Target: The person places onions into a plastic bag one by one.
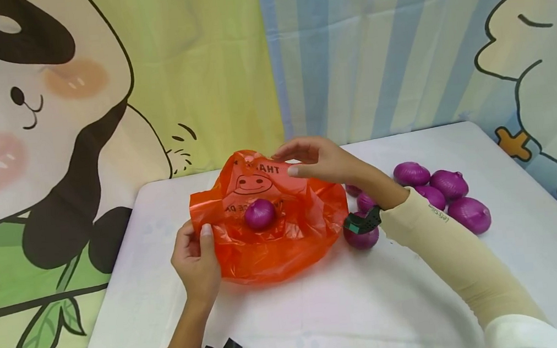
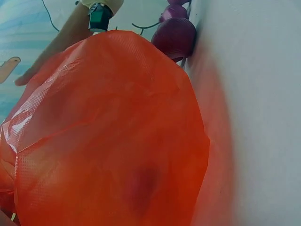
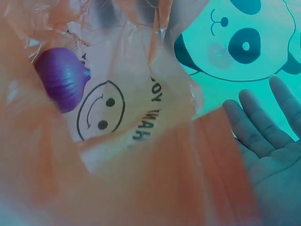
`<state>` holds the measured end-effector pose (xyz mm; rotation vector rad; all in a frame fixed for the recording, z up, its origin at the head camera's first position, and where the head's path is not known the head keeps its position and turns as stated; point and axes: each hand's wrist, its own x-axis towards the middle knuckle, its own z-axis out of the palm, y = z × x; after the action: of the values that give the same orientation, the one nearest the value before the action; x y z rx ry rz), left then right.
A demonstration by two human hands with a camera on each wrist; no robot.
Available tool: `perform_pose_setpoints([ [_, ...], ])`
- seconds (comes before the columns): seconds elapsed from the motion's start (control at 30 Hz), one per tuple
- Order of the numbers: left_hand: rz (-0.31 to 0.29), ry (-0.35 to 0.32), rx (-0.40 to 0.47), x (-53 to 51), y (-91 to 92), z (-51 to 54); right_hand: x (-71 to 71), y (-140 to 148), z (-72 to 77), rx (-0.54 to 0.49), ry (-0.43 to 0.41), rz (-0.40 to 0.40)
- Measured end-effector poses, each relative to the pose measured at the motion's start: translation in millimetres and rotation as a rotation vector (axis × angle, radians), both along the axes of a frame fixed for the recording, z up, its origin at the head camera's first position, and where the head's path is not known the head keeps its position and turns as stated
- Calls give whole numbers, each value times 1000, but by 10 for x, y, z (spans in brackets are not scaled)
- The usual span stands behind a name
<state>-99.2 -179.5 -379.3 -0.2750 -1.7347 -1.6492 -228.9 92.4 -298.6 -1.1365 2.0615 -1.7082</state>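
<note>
An orange-red plastic bag [image 1: 285,251] with printed letters and a face stands spread on the table, its mouth wide. One purple onion [image 1: 260,214] lies inside it, also visible as an onion [image 3: 62,79] in the right wrist view. My left hand [image 1: 198,261] pinches the bag's left edge between thumb and fingers. Over the bag's far right rim is my right hand [image 1: 319,162], its fingers loosely extended and holding nothing. In the right wrist view that hand [image 3: 273,146] shows its palm beside the bag's edge. The bag nearly fills the left wrist view.
Several purple onions [image 1: 449,184] lie loose to the right of the bag, some partly behind my right forearm. One onion [image 1: 362,237] sits close against the bag's right side. A white-covered table [image 1: 350,311] is under everything, with cartoon-printed curtains [image 1: 229,62] behind.
</note>
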Motion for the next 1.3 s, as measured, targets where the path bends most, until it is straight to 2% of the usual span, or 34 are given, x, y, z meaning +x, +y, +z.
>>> perform_pose_setpoints([
  [0.17,24,-8,5,23,-21,-12,90,147,-31,-5,-8,-17],
  [0.27,17,-2,24,25,-16,-17,150,260,-79,-18,-14,-45],
  [0.43,-16,24,69,20,7,1,262,446,-210,-75,5,-175],
  [0.57,-15,29,58,17,0,27,347,564,-337,-101,28,-260],
  [0.67,10,21,47,14,-23,36,414,645,-420,-75,15,-291],
  [0.8,27,4,65,8,-45,28,490,730,-525,-37,-27,-281],
  [1.0,8,-20,57,-6,-50,0,581,856,-708,13,-60,-227],
  [1.3,45,-44,26,-21,-54,45,731,1046,-873,128,-96,-236],
])
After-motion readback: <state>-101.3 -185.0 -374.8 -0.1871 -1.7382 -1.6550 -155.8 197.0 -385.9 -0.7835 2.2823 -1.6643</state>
